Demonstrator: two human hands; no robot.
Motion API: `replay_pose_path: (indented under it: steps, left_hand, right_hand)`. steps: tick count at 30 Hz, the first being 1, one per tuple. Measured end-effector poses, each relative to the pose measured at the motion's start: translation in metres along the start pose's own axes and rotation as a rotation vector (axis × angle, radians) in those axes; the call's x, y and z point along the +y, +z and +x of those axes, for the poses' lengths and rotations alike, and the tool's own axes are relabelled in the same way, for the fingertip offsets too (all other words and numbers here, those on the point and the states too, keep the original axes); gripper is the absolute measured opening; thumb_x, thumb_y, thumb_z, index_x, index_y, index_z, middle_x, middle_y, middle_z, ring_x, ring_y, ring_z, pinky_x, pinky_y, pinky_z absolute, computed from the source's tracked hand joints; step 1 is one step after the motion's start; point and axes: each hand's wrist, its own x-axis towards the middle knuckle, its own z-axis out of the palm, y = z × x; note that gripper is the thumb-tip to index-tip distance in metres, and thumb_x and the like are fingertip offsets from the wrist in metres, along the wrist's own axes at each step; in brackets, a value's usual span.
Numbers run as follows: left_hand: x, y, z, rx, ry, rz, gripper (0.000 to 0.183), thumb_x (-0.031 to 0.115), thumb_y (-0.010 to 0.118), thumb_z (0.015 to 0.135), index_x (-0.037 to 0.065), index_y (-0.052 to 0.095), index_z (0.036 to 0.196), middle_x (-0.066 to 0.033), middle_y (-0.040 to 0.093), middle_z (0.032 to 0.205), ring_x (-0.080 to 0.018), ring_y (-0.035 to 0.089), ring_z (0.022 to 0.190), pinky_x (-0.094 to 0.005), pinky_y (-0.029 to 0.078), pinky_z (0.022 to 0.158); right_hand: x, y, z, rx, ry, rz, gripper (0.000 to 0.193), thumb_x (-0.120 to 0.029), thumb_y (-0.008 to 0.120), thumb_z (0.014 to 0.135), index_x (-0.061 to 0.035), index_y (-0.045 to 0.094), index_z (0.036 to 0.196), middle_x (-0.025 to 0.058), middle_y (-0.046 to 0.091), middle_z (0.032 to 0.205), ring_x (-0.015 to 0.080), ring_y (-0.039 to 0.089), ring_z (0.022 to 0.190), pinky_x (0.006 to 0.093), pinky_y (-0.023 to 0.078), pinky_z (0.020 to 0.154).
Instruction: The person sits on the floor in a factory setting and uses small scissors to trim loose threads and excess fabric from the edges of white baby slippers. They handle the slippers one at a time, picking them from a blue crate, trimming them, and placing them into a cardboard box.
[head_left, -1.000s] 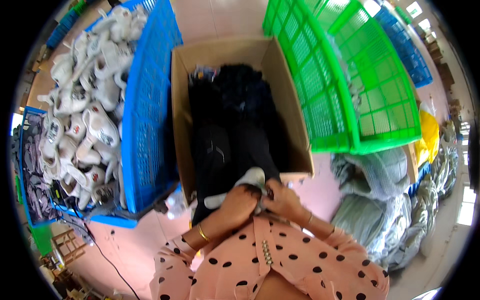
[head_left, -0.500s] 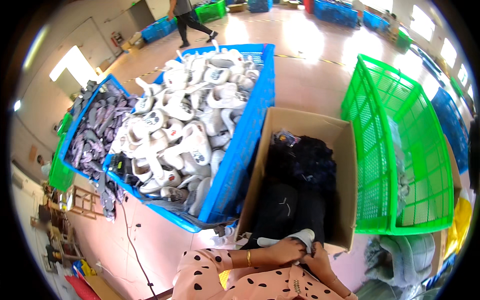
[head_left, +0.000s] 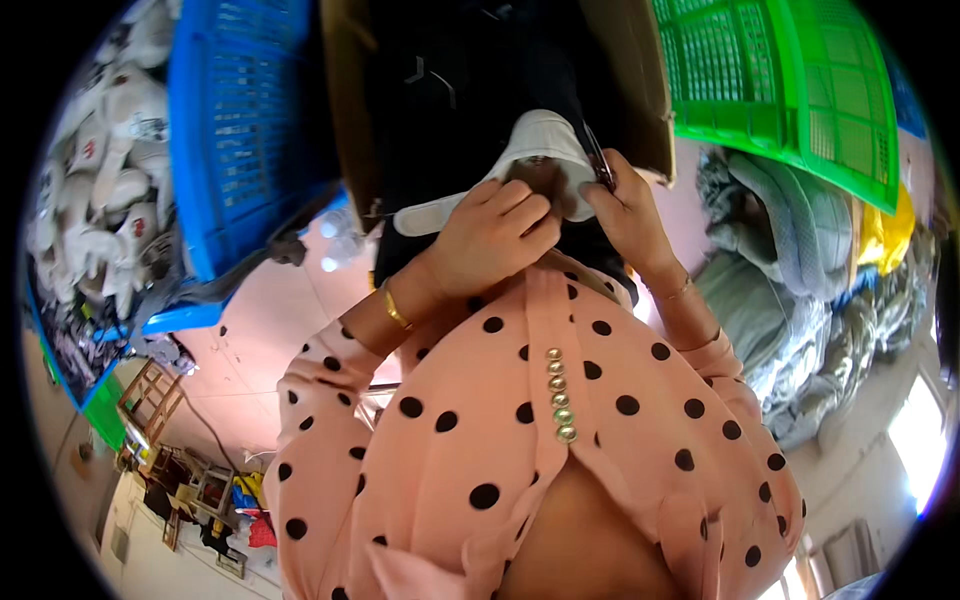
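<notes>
A white slipper (head_left: 549,133) lies over my lap, its opening facing me and a long pale strip (head_left: 428,216) reaching out to the left. My left hand (head_left: 497,226) is closed, fingers curled at the near edge of the slipper and pinching it. On the slipper's other side, my right hand (head_left: 622,203) grips a slim dark metal tool (head_left: 598,157) that looks like small scissors. Its blades point away from me along the slipper's right side. What lies under my left fingers is hidden.
An open cardboard box (head_left: 652,92) stands around my legs. To the left is a blue crate (head_left: 228,120) beside heaped white slippers (head_left: 118,185). A green crate (head_left: 745,75) stands right, with grey fluffy material (head_left: 790,205) and plastic bags (head_left: 755,300) nearer me.
The view has tipped down toward my lap, so the hands and slipper appear larger and higher. The dark tool in my right hand now shows.
</notes>
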Motion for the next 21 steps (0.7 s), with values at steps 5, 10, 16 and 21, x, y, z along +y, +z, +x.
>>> replay_pose_path:
  steps: [5, 10, 16, 21]
  left_hand:
    - [0.005, 0.022, -0.024, 0.002, 0.061, 0.045, 0.015, 0.008, 0.067, 0.073, 0.005, 0.066, 0.088, -0.0009, 0.057, 0.090, -0.0151, 0.053, 0.082, -0.0263, 0.047, 0.067]
    - [0.014, 0.021, -0.033, -0.064, 0.026, -0.011, 0.022, 0.009, 0.067, 0.073, 0.003, 0.068, 0.093, -0.0026, 0.060, 0.098, -0.0165, 0.057, 0.089, -0.0282, 0.049, 0.072]
    - [0.025, 0.029, -0.033, -0.075, -0.003, 0.021, 0.028, 0.012, 0.065, 0.072, 0.002, 0.069, 0.098, -0.0047, 0.063, 0.106, -0.0183, 0.059, 0.091, -0.0292, 0.050, 0.074]
    - [0.028, 0.031, -0.031, -0.099, 0.005, 0.013, 0.030, 0.011, 0.064, 0.072, -0.001, 0.069, 0.099, -0.0074, 0.064, 0.108, -0.0193, 0.060, 0.092, -0.0292, 0.050, 0.074]
  right_hand:
    - [0.025, 0.016, -0.013, 0.063, 0.100, 0.067, 0.022, -0.010, 0.061, 0.088, 0.0024, 0.055, 0.105, 0.0119, 0.059, 0.077, 0.0153, 0.053, 0.070, 0.0289, 0.046, 0.067]
    - [0.024, 0.014, -0.022, 0.039, 0.067, -0.108, 0.025, -0.015, 0.065, 0.089, 0.0008, 0.055, 0.106, 0.0118, 0.063, 0.076, 0.0208, 0.060, 0.064, 0.0305, 0.049, 0.061]
    - [0.011, -0.006, -0.040, 0.108, -0.219, -0.569, 0.032, -0.032, 0.067, 0.090, -0.0047, 0.055, 0.103, 0.0096, 0.064, 0.073, 0.0286, 0.064, 0.061, 0.0345, 0.049, 0.052]
    - [-0.018, -0.018, -0.047, -0.014, -0.295, -0.944, 0.034, -0.040, 0.065, 0.089, -0.0082, 0.056, 0.086, 0.0049, 0.058, 0.063, 0.0225, 0.060, 0.056, 0.0334, 0.046, 0.048]
